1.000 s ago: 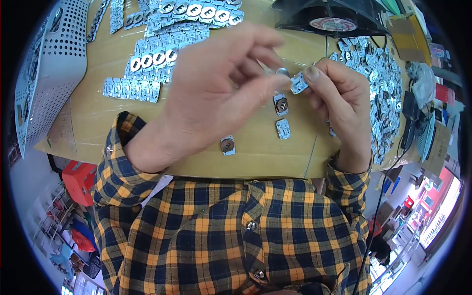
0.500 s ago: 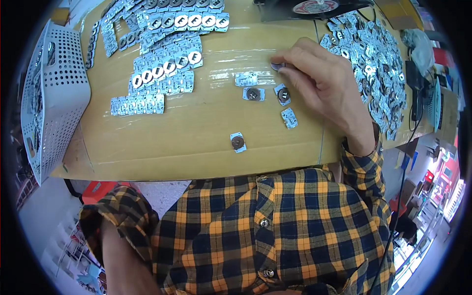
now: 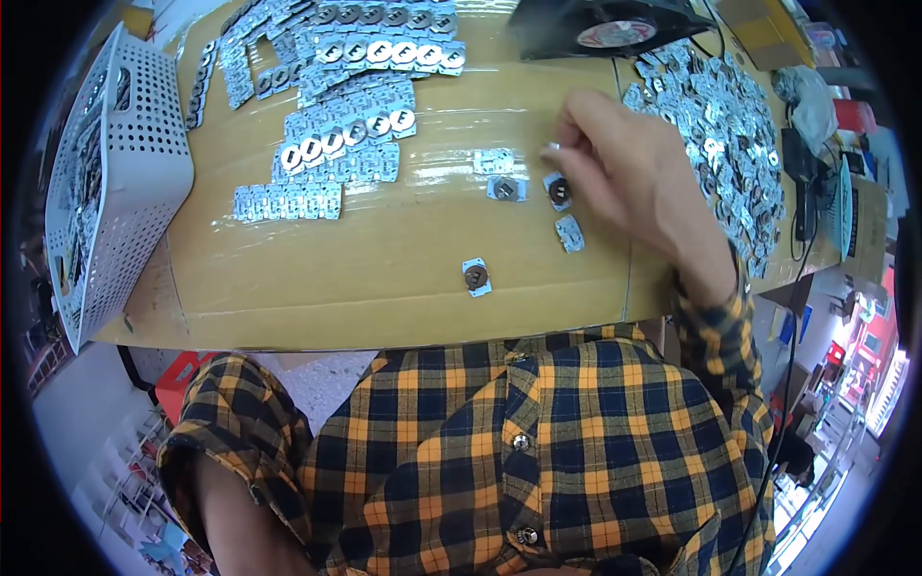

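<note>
My right hand (image 3: 629, 173) hovers over the right half of the table, thumb and fingers bent together. The fingertips are smeared by motion, and a tiny pale bit shows at them that I cannot make out. Just below the fingertips lies a small metal plate with a dark round centre (image 3: 558, 191). Left of it are a similar plate (image 3: 506, 189) and a plain silvery plate (image 3: 494, 161). Another plain plate (image 3: 570, 233) sits nearer me. Closer to the front edge is a lone plate with a brown disc (image 3: 476, 277). My left hand is out of view; only its forearm shows at lower left.
Overlapping rows of metal plates (image 3: 336, 125) cover the far left. A white perforated basket (image 3: 144, 173) filled with parts stands at the left edge. Loose metal parts form a large heap (image 3: 720, 144) on the right. A black object with a round label (image 3: 615, 29) is at the back.
My right hand has drawn slightly nearer to me, and the small round piece seen at its fingertips earlier is no longer clear. The whole view has shifted a little. The plates lie as before.
</note>
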`<state>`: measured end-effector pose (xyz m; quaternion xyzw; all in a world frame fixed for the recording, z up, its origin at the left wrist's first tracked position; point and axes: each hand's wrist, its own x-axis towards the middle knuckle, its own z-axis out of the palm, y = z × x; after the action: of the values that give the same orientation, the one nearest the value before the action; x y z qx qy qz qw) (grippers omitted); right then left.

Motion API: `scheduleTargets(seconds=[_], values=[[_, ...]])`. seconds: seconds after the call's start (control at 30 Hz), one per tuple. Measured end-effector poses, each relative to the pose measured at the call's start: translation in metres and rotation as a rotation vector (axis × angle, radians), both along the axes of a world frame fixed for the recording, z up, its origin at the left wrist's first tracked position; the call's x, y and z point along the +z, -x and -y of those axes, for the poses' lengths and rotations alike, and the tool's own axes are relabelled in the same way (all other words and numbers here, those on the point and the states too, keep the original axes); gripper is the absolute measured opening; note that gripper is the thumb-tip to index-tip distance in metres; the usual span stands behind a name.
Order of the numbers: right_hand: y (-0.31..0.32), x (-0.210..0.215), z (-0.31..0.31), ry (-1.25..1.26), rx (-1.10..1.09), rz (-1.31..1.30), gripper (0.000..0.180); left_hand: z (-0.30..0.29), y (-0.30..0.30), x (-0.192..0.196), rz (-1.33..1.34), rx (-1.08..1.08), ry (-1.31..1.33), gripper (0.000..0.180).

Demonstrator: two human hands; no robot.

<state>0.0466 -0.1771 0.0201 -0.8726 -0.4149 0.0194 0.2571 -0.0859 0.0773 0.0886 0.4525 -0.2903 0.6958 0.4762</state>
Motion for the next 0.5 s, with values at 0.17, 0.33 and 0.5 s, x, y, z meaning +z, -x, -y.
scheduleTargets(seconds=[0.17, 0.33, 0.5], values=[[0.075, -0.017, -0.037, -0.290, 0.273, 0.182, 0.015, 0.002, 0.003, 0.006, 0.045, 0.044, -0.042, 0.016], [0.069, -0.044, -0.052, -0.193, 0.293, 0.257, 0.015, 0.008, 0.002, 0.011, 0.099, 0.060, -0.092, 0.020], [0.027, -0.038, -0.020, -0.094, 0.146, 0.330, 0.021, 0.013, -0.001, 0.012, 0.157, 0.090, -0.112, 0.025]])
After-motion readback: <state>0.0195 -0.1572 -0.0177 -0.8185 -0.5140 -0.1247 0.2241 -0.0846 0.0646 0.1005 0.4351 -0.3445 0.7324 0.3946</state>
